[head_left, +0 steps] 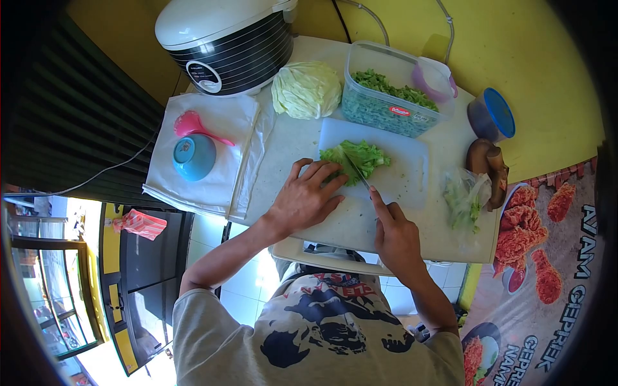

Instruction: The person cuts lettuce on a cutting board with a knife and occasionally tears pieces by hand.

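Note:
Green lettuce leaves [367, 156] lie bunched on a white cutting board [409, 186]. My left hand [306, 196] holds the left end of the bunch down, its fingers bent over the leaves. In my right hand [396, 235] is a knife [358, 172], with the index finger stretched along its top. The blade rests across the lettuce, just right of my left fingertips. Most of the knife's handle is hidden inside my right hand. Small green bits are scattered on the board.
Behind the board stand a clear tub [386, 119] of cut lettuce and a cabbage [306, 90]. A rice cooker [225, 48] is at the back left, near a blue bowl [194, 157] and pink ladle [190, 123] on white wrapping. On the right are a plastic bag [465, 199] and blue-lidded container [491, 116].

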Demonstrator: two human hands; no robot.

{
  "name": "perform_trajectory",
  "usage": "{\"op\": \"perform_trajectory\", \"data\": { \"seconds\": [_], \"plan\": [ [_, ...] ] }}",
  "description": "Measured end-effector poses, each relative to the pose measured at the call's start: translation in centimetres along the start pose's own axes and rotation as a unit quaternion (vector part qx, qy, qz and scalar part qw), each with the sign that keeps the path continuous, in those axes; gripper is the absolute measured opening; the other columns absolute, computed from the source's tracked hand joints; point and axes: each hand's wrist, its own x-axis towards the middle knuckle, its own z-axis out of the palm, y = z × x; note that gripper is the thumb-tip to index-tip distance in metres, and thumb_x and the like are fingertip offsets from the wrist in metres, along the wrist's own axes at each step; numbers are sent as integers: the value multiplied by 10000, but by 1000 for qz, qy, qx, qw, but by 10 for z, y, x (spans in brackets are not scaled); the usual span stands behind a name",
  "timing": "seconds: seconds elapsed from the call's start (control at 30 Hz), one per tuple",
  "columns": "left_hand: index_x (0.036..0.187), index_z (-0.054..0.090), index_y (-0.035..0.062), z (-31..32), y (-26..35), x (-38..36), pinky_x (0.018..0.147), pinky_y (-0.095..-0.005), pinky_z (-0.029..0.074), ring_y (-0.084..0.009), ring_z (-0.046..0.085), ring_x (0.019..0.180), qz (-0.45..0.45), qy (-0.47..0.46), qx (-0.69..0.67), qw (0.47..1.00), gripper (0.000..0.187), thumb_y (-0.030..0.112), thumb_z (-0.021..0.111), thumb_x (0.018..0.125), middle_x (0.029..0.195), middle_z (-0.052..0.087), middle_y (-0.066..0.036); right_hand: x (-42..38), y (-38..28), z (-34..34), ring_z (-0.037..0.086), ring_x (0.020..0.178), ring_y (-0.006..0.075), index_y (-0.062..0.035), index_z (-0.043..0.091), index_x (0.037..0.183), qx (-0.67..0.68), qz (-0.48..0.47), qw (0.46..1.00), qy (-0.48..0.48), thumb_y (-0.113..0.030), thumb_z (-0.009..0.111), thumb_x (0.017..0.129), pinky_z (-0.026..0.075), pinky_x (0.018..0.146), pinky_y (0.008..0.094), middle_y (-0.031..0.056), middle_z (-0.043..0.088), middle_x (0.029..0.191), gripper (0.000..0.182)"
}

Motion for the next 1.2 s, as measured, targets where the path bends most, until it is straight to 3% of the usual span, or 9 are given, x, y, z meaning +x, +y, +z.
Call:
{"op": "perform_trajectory", "data": {
  "seconds": [0.27,0.67,0.77,0.87,1.2],
  "plan": [
    [1400,608,24,2,0,1,1099,-442,440,-313,557,1288,-9,2,1,1000,581,298,754,910,1424,589,-131,2,-5,10,630,597,314,-115,435,1583,33,-8,999,2,14,626,912,554,564,433,130,594,888,710],
    [1389,615,18,-1,0,3,1098,-451,449,-316,558,1283,-10,-3,-13,1000,574,286,757,902,1413,600,-133,9,-8,13,640,605,322,-95,412,1595,2,-8,1000,-5,4,634,900,553,556,434,145,598,910,736],
    [1387,615,15,-1,0,4,1098,-451,449,-319,558,1282,-10,-5,-16,1000,572,284,758,902,1410,603,-134,14,-16,6,625,603,342,-93,458,1570,0,11,1000,-17,46,620,901,542,577,452,149,598,866,702],
    [1383,616,14,-1,1,3,1097,-452,449,-322,559,1277,-11,-2,-13,1000,571,282,759,900,1409,604,-138,19,-14,1,633,558,332,-87,473,1551,-26,-11,999,-18,-32,653,886,555,536,443,133,608,856,691],
    [1373,618,6,0,3,5,1073,-448,465,-325,573,1229,-14,-1,-19,1000,575,266,772,883,1391,601,-144,36,-11,1,664,572,328,-78,517,1522,-50,-18,998,-29,-45,657,867,563,537,453,138,637,840,670]
  ]
}}
